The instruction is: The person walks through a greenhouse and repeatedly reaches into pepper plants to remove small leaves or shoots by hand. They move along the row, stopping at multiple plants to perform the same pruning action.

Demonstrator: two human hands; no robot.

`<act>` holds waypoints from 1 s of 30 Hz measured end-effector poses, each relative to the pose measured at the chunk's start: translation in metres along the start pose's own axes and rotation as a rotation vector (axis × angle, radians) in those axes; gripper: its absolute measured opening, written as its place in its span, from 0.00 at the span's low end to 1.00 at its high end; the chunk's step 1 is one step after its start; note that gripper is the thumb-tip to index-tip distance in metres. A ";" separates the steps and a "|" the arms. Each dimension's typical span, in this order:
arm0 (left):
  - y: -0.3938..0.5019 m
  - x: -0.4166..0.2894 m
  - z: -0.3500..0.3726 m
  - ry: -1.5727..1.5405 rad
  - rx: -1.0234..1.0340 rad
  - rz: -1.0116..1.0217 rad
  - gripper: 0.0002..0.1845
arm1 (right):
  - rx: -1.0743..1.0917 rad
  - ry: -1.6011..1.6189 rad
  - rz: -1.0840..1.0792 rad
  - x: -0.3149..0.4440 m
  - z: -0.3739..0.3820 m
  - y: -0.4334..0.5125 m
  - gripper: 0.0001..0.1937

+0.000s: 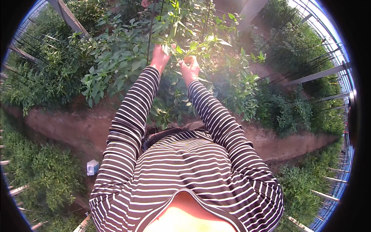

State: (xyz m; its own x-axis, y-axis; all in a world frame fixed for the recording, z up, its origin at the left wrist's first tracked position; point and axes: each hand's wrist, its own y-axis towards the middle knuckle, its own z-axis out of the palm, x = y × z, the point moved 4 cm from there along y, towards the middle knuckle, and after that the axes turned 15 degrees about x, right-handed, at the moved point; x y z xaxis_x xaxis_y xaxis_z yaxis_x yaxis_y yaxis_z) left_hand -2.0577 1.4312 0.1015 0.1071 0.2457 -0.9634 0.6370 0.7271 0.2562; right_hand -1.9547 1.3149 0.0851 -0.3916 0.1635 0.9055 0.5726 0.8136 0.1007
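Note:
Both of my hands are raised in the upper growth of leafy pepper plants [118, 58] in front of me. My left hand [160, 56] is among the leaves beside a dark upright string [150, 34]; a pale leaf covers its fingertips, so its grip is hidden. Just to the right and slightly nearer my body, my right hand [190, 67] has thumb and fingers curled together on a thin pepper shoot [181, 61]. Bright, sunlit leaves [192, 46] hang directly above it. Small pale flowers show among the foliage.
A bare soil path [69, 124] runs crosswise at my body, with more plant rows [43, 174] behind. A white jug with a blue label [92, 167] stands at lower left. Slanted posts [316, 76] and strings cross both sides. Part of another person's hand [145, 3] appears at the top.

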 end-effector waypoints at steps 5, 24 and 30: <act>-0.010 -0.014 -0.004 -0.136 0.206 -0.236 0.21 | 0.154 0.305 0.112 -0.011 0.009 0.007 0.13; -0.060 -0.120 -0.021 0.886 -0.247 0.157 0.50 | 0.557 0.140 -0.368 0.028 0.040 -0.007 0.11; -0.094 -0.128 0.028 0.371 0.256 0.161 0.36 | 0.521 0.827 -0.043 0.022 0.017 -0.019 0.16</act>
State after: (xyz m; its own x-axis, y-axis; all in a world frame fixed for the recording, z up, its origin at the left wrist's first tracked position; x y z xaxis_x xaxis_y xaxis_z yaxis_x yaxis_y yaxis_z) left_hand -2.1101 1.3139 0.1983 -0.0304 0.5883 -0.8081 0.8072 0.4912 0.3273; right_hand -1.9862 1.3118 0.0958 0.3380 -0.1527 0.9287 0.1015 0.9869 0.1253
